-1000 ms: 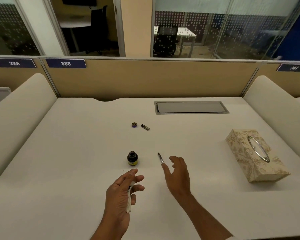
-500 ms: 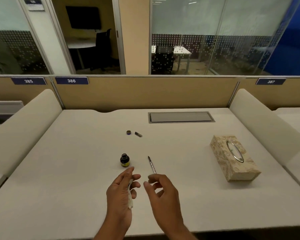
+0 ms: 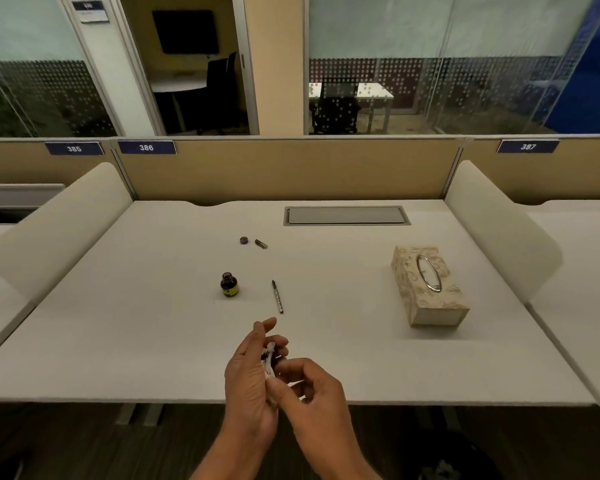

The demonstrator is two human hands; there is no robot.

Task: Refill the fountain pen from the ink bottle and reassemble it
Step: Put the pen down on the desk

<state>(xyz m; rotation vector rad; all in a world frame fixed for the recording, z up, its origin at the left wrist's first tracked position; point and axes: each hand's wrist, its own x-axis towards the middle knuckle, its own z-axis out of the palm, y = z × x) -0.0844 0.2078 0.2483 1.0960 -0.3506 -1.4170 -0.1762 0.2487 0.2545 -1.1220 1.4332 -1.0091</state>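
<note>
A small dark ink bottle [image 3: 229,285] with a yellow label stands uncapped on the white desk [image 3: 118,306]. Its cap [image 3: 244,240] lies farther back, beside a short dark pen part [image 3: 261,243]. The pen section with its nib [image 3: 277,296] lies flat to the right of the bottle. My left hand [image 3: 252,379] holds a crumpled, ink-stained white tissue [image 3: 269,358] near the desk's front edge. My right hand [image 3: 312,393] pinches the tissue's lower end with thumb and forefinger, touching the left hand.
A patterned tissue box [image 3: 428,287] sits on the right of the desk. A grey cable hatch [image 3: 346,215] is set into the back. Curved side dividers [image 3: 59,230] flank the desk, with a tan partition behind.
My right hand left the pen section on the desk and came back to the tissue in my left hand. Both hands drew toward the front edge.
</note>
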